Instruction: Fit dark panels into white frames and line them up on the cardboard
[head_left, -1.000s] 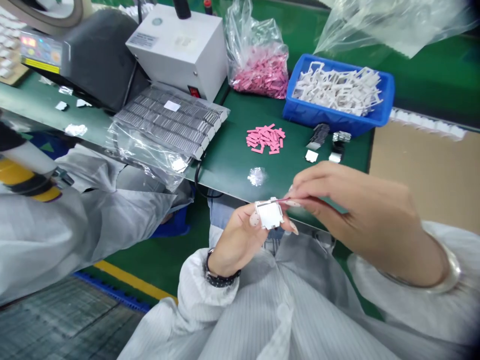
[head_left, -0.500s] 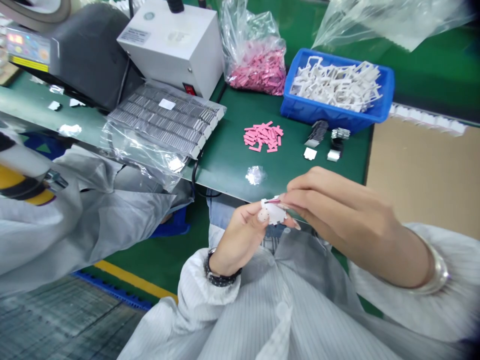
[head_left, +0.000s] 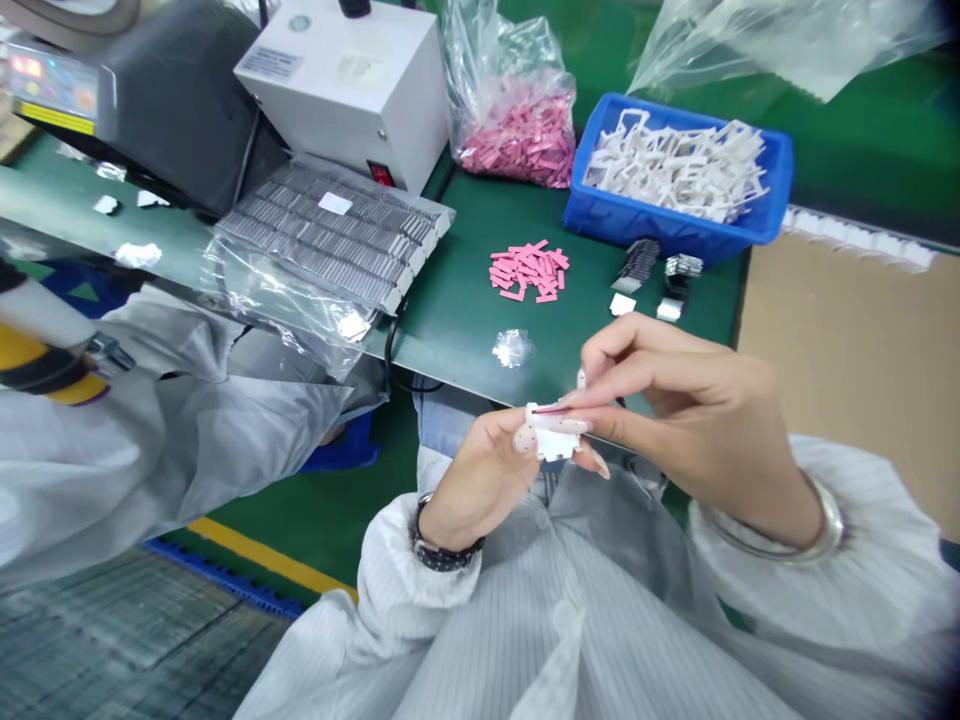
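Observation:
Just off the table's front edge, my left hand (head_left: pixel 487 460) grips a small white part (head_left: pixel 556 444) with notched edges between thumb and fingers. A thin pink strip (head_left: pixel 551 408) lies along the part's upper edge. My right hand (head_left: pixel 675 410) pinches at that strip, its fingertips touching the white part and partly covering it. Beyond the hands lies a loose pile of pink strips (head_left: pixel 529 268). Nearer the edge is a small clear film piece or bundle (head_left: pixel 512 347). To the right stand two rows of thin metallic plates (head_left: pixel 637 262), (head_left: pixel 681 280).
A blue bin (head_left: pixel 679 228) holds white plastic frames (head_left: pixel 675 170). Beside it sits a clear bag of pink strips (head_left: pixel 517 135). Left are a bagged tray of grey plates (head_left: pixel 330 235), a white machine box (head_left: pixel 352 85) and a co-worker's sleeve (head_left: pixel 187 420). Cardboard (head_left: pixel 847 340) lies at right.
My right hand has shifted, its fingers now spread over the white part's face and upper edge. The white part has tilted slightly in my left hand.

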